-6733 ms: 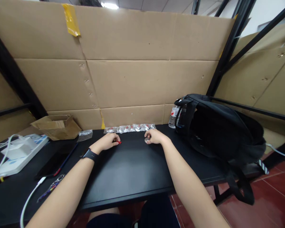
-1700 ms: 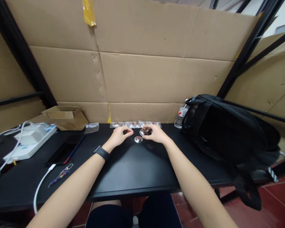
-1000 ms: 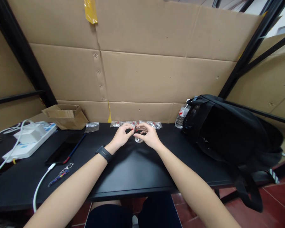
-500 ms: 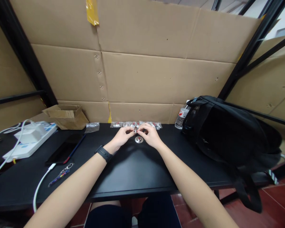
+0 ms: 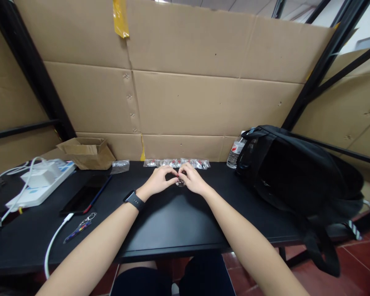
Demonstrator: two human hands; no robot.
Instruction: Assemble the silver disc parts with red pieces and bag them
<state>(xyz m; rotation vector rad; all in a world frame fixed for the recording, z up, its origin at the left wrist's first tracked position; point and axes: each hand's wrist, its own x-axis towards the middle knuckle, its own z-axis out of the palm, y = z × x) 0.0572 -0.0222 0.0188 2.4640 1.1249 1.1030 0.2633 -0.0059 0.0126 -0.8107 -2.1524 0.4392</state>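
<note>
My left hand (image 5: 160, 180), with a dark watch (image 5: 135, 200) on its wrist, has thumb and forefinger closed in a pinch. Facing it, my right hand (image 5: 193, 179) is pinched too, and the fingertips of both hands nearly meet. A small piece with some red, partly metallic, is between them, mostly hidden by the fingers. Just under the fingertips lies a round shiny metal disc (image 5: 180, 183) on the black table (image 5: 175, 226), partly covered by the hands. Behind the hands runs a row of small clear packets (image 5: 195, 164) with shiny and red contents.
An empty-looking clear bag (image 5: 120, 166) and an open brown paper box (image 5: 91, 158) stand back left. Nearer lie a phone (image 5: 83, 196), a keychain (image 5: 80, 227) and a white power strip (image 5: 43, 187). A water bottle (image 5: 234, 154) and black backpack (image 5: 296, 172) are right; cardboard (image 5: 185, 102) closes the back.
Both hands have lowered slightly toward the disc, bringing the small piece down over it. The disc, seen whole before, is now partly hidden.
</note>
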